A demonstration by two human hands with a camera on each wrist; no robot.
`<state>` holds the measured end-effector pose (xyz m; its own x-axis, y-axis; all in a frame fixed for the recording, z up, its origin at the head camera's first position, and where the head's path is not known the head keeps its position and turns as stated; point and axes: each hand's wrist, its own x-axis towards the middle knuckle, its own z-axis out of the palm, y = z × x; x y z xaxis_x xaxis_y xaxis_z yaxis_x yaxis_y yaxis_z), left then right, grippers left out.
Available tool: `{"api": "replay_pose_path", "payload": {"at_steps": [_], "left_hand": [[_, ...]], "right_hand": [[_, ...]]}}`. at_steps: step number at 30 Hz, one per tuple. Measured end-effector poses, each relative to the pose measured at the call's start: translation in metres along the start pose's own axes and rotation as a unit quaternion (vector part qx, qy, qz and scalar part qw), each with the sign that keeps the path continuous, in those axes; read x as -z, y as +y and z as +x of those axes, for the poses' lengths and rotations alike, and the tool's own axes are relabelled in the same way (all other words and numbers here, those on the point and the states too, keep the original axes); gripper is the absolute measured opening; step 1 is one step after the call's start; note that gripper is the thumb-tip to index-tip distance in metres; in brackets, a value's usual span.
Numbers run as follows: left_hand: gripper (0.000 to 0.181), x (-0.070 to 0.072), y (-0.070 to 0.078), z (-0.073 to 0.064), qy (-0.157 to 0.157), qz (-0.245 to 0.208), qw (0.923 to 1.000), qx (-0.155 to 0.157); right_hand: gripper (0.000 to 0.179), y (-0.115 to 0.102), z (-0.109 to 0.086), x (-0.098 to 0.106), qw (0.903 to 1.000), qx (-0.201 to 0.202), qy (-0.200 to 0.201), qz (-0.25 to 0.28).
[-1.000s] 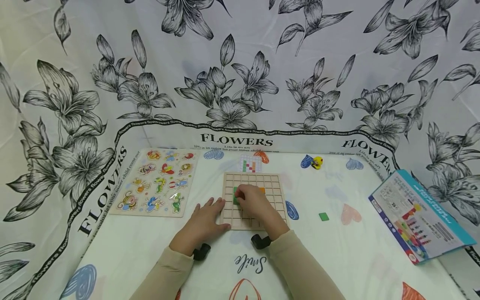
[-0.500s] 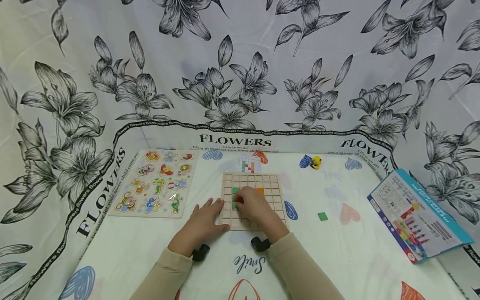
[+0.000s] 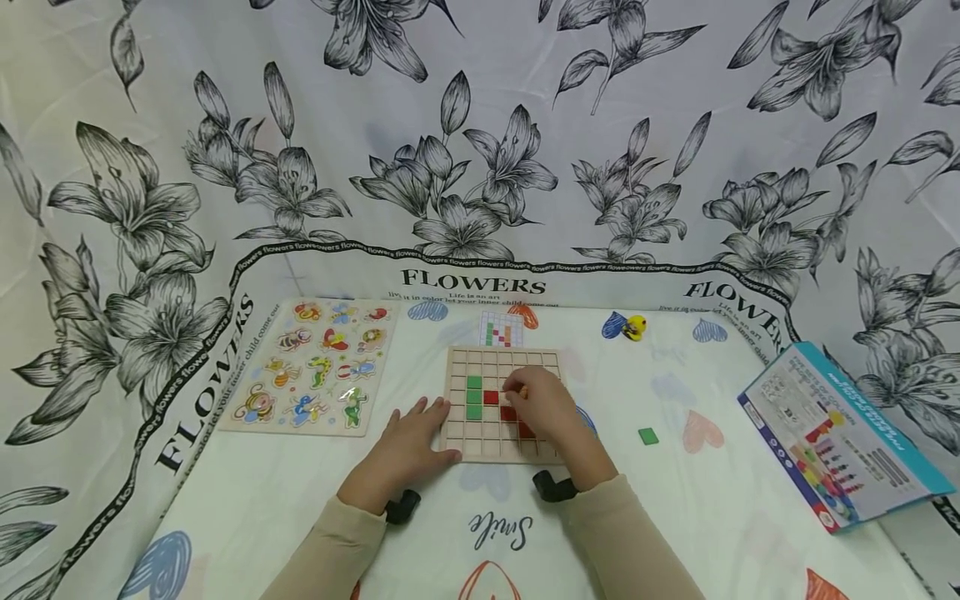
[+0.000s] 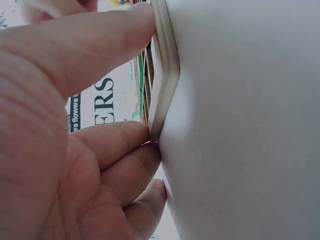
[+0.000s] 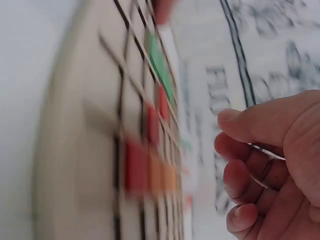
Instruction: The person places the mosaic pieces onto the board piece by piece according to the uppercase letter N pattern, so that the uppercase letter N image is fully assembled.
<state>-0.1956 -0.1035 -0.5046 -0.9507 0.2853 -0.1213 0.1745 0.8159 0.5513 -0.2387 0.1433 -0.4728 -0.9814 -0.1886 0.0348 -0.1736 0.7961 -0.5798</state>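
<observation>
A square wooden grid board lies flat on the table. A short column of green tiles sits in its left part. Red tiles step diagonally down to the right. Orange tiles show beside the nearest red one in the right wrist view. My left hand rests at the board's left front corner, its thumb and fingertips touching the edges. Over the board's right half hovers my right hand, fingers loosely bent and thumb near the index finger. Nothing shows between those fingertips in the right wrist view.
A pattern card lies behind the board. One loose green tile is to the right. An insect picture board lies at left, a small yellow toy at the back and a colourful box far right.
My right hand has moved right, away from the green tiles, uncovering them and the red tiles beside them. My left hand stays at the board's corner.
</observation>
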Motion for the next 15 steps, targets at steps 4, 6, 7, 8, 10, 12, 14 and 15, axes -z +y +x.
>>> {"api": "replay_pose_path", "payload": {"at_steps": [4, 6, 7, 8, 10, 12, 14, 15], "left_hand": [[0.086, 0.001, 0.003, 0.001, 0.000, 0.006, 1.0000, -0.001], [0.086, 0.001, 0.004, 0.000, 0.001, 0.007, 1.0000, -0.001], [0.086, 0.002, 0.004, 0.000, 0.002, 0.007, 1.0000, -0.001], [0.086, 0.002, 0.004, 0.000, 0.002, 0.007, 1.0000, 0.001], [0.086, 0.001, 0.004, 0.000, 0.002, 0.005, 1.0000, 0.003], [0.087, 0.000, 0.002, 0.000, 0.002, 0.003, 1.0000, 0.003], [0.087, -0.001, 0.001, 0.000, 0.000, 0.003, 1.0000, 0.002], [0.087, -0.002, 0.000, 0.000, -0.001, 0.003, 1.0000, 0.001]], "right_hand": [[0.013, 0.035, -0.016, 0.031, 0.9982, -0.057, 0.020, -0.003], [0.016, 0.056, -0.026, 0.044, 0.9960, -0.083, 0.032, -0.014], [0.018, 0.066, -0.032, 0.050, 0.9945, -0.094, 0.040, -0.021], [0.021, 0.077, -0.037, 0.056, 0.9925, -0.108, 0.048, -0.029], [0.028, 0.095, -0.050, 0.066, 0.9866, -0.147, 0.057, -0.040], [0.038, 0.111, -0.065, 0.075, 0.9777, -0.199, 0.049, -0.046], [0.045, 0.122, -0.077, 0.083, 0.9683, -0.243, 0.030, -0.052], [0.047, 0.127, -0.082, 0.086, 0.9653, -0.255, 0.017, -0.055]]}}
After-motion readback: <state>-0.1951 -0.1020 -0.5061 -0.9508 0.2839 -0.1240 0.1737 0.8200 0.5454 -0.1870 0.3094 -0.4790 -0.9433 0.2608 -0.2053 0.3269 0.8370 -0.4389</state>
